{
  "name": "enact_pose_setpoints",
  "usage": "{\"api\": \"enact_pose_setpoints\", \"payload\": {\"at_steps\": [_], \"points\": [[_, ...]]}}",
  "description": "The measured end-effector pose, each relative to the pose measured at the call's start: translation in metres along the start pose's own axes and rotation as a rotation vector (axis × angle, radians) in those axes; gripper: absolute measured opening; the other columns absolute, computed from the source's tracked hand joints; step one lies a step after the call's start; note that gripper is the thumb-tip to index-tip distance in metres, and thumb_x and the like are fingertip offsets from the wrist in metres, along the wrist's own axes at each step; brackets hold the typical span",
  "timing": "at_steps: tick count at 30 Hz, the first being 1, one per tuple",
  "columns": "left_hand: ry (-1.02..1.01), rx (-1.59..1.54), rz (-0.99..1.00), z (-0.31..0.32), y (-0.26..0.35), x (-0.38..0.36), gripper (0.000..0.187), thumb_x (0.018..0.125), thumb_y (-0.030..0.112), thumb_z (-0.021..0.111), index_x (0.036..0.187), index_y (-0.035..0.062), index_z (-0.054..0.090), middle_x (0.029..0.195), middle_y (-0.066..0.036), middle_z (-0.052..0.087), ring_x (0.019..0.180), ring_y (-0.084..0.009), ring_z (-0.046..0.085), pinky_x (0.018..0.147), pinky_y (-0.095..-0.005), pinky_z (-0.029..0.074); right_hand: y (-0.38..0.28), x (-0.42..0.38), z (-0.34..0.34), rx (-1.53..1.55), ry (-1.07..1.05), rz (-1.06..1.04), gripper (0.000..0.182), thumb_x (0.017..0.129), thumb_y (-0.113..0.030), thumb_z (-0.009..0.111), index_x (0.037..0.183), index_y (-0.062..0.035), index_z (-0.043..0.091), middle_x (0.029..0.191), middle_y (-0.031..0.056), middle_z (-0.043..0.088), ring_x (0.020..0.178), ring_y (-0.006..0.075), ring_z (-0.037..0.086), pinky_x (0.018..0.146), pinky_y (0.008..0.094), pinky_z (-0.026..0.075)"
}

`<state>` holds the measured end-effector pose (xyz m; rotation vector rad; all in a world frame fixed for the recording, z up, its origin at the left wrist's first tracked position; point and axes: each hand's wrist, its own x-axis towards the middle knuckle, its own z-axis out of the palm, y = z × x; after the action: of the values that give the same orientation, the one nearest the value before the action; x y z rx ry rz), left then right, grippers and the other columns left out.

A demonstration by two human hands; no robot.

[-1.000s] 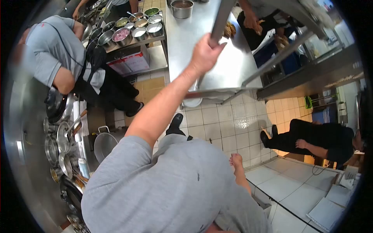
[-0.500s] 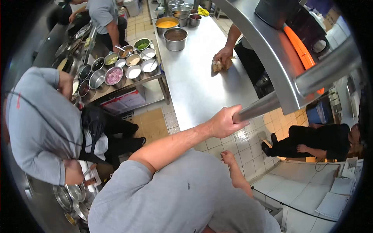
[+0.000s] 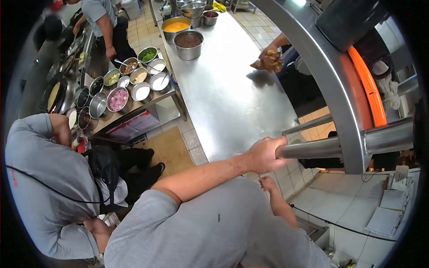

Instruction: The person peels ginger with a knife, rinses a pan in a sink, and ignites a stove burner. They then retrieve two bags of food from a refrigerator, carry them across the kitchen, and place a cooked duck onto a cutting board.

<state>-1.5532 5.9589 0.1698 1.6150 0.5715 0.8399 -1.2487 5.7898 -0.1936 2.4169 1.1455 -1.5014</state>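
We see our plain grey shirt (image 3: 192,219), a silver rail (image 3: 313,148) and desk (image 3: 219,98), pink chopped pieces (image 3: 118,99), green leaves (image 3: 147,55), yellow-orange liquid (image 3: 176,27) and a bright orange strip (image 3: 368,89).

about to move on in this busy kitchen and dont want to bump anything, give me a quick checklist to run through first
1. Left hand firm on the metal pole: ok, fingers wrapped around it.
2. Right hand free: cannot tell, its fingers are curled.
3. Pots of orange and brown food away from the table's near edge: ok, both stand towards the far end.
4. Co-worker's hand away from the table: not ok, it holds a browned piece of food over the side edge.
5. Small bowls on the side table upright: ok.
6. Dark container on the shelf empty: cannot tell, its inside is hidden.
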Motion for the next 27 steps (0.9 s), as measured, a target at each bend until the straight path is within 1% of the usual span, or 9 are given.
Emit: {"api": "enact_pose_setpoints", "payload": {"at_steps": [1,3,5,10,15,17,19,21,27], "points": [[-0.003,0.011,-0.026,-0.003,0.004,0.001,0.024,0.080,0.018,0.071,0.086,0.0022,0.055,0.072,-0.018,0.064,0.072,-0.0349,0.066,0.064,-0.0412,0.050,-0.015,0.002,-0.003,-0.042,-0.001,-0.030,0.026,0.088,-0.026,0.062,0.087,-0.0015,0.069,0.069,0.0148,0.066,0.063,0.0233,0.066,0.060,0.0399,0.055],[-0.034,0.016,-0.055,-0.004,0.004,0.001,0.023,0.080,0.018,0.071,0.086,0.0017,0.055,0.074,-0.019,0.064,0.074,-0.0360,0.067,0.065,-0.0417,0.051,-0.033,0.016,-0.005,-0.243,0.030,-0.240,0.033,0.091,-0.031,0.059,0.098,-0.0005,0.069,0.083,0.0223,0.070,0.079,0.0338,0.070,0.076,0.0444,0.054],[0.082,0.026,0.135,0.003,-0.004,0.001,0.026,0.080,0.014,0.073,0.088,0.0003,0.053,0.077,-0.020,0.063,0.065,-0.0299,0.060,0.061,-0.0371,0.049,-0.051,0.016,-0.002,-0.215,0.285,-0.635,0.041,0.094,-0.036,0.055,0.111,-0.0009,0.067,0.103,0.0278,0.069,0.100,0.0421,0.066,0.088,0.0474,0.050],[0.007,-0.042,0.028,0.004,0.000,0.004,0.017,0.088,0.015,0.069,0.096,0.0010,0.064,0.077,-0.008,0.065,0.072,-0.0126,0.058,0.068,-0.0323,0.050,-0.082,0.032,-0.001,-0.239,0.274,-0.642,0.040,0.094,-0.037,0.056,0.112,-0.0020,0.068,0.108,0.0235,0.069,0.103,0.0413,0.065,0.090,0.0463,0.050],[0.048,-0.040,0.090,0.008,0.003,0.004,0.019,0.088,0.017,0.070,0.093,-0.0004,0.063,0.070,-0.006,0.061,0.068,-0.0116,0.054,0.066,-0.0314,0.048,-0.086,0.043,0.003,-0.457,0.203,-0.711,0.035,0.093,-0.033,0.058,0.103,-0.0016,0.070,0.106,0.0187,0.071,0.101,0.0381,0.066,0.090,0.0450,0.051],[0.052,0.027,-0.017,0.005,0.010,0.002,0.024,0.084,0.023,0.072,0.091,0.0004,0.065,0.076,-0.014,0.067,0.071,-0.0242,0.065,0.068,-0.0373,0.051,-0.107,0.026,-0.007,-0.540,0.124,-0.622,0.034,0.093,-0.032,0.058,0.101,-0.0020,0.070,0.106,0.0188,0.071,0.101,0.0374,0.066,0.090,0.0448,0.051],[0.023,0.019,-0.053,0.006,0.012,-0.001,0.025,0.085,0.023,0.071,0.090,-0.0005,0.064,0.074,-0.012,0.066,0.069,-0.0211,0.063,0.068,-0.0365,0.050,-0.111,0.031,-0.012,-0.618,0.044,-0.531,0.032,0.093,-0.031,0.058,0.100,-0.0024,0.071,0.106,0.0189,0.071,0.101,0.0366,0.067,0.090,0.0446,0.052],[0.108,0.011,-0.004,0.010,0.018,-0.002,0.022,0.086,0.019,0.070,0.085,0.0002,0.059,0.064,-0.003,0.053,0.063,-0.0117,0.048,0.060,-0.0322,0.044,-0.092,0.069,-0.008,-0.572,0.286,-0.714,0.034,0.093,-0.033,0.057,0.099,-0.0037,0.074,0.106,0.0198,0.071,0.101,0.0373,0.067,0.091,0.0446,0.052],[0.178,0.003,0.055,0.027,0.023,-0.007,0.026,0.087,0.017,0.070,0.074,0.0018,0.053,0.059,-0.002,0.050,0.057,-0.0109,0.045,0.054,-0.0324,0.041,-0.119,0.043,-0.045,-0.372,0.244,-0.555,0.035,0.088,-0.030,0.058,0.092,0.0004,0.073,0.097,0.0236,0.071,0.096,0.0367,0.069,0.086,0.0444,0.053]]}}
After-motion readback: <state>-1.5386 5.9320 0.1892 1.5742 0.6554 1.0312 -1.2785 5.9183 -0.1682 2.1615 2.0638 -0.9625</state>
